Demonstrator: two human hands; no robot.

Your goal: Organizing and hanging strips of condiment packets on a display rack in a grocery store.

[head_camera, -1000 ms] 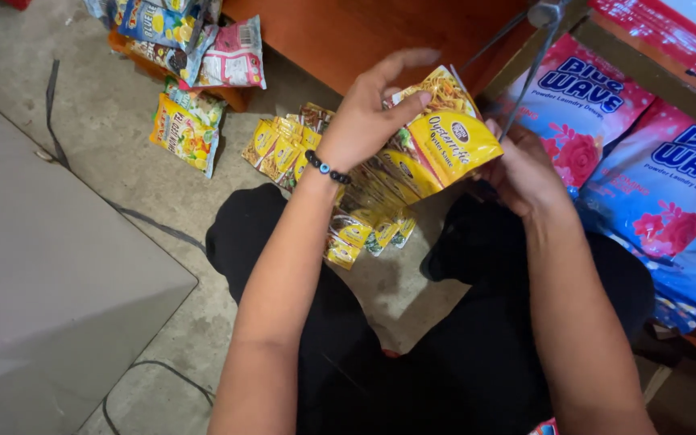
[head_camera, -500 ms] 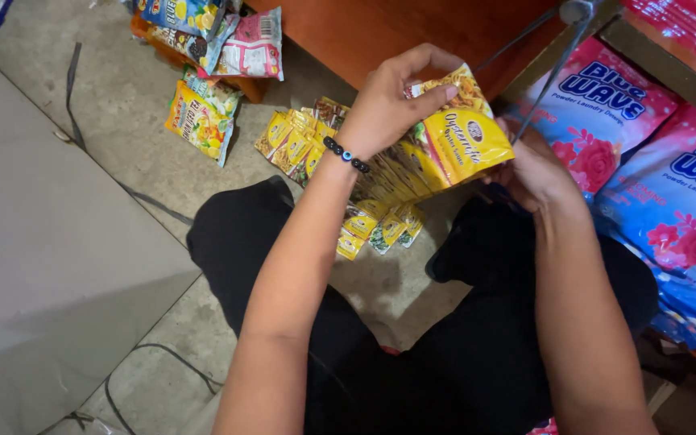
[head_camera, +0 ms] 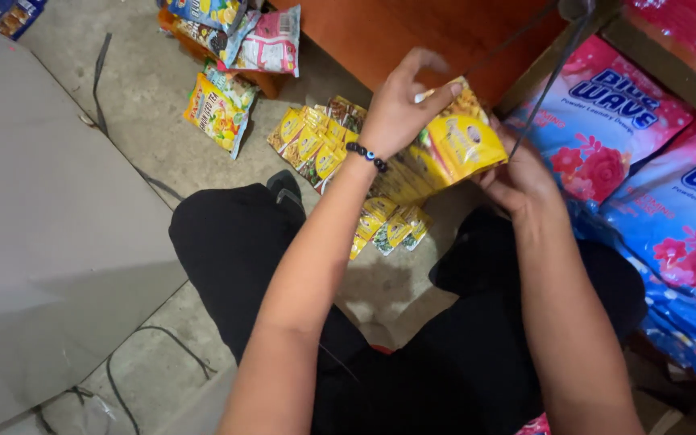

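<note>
My left hand [head_camera: 403, 109], with a dark bead bracelet at the wrist, pinches the top edge of a strip of small yellow sachets [head_camera: 454, 143]. My right hand [head_camera: 517, 179] holds the same strip from below and behind. The strip hangs down from my hands to the floor between my knees, where more yellow sachets [head_camera: 392, 225] lie. Another run of the same sachets [head_camera: 312, 138] lies flat on the concrete floor just beyond my left hand.
Pink and blue laundry powder bags [head_camera: 646, 153] are stacked on the right. A yellow snack bag [head_camera: 217, 109] and other packets [head_camera: 267, 40] lie by a wooden counter [head_camera: 412, 32]. A grey board [head_camera: 34, 217] and loose cables [head_camera: 130, 354] are at left.
The view has shifted, so my hands and the strip sit further right and lower. My left hand's fingers have moved along the strip's top edge; both hands keep hold.
</note>
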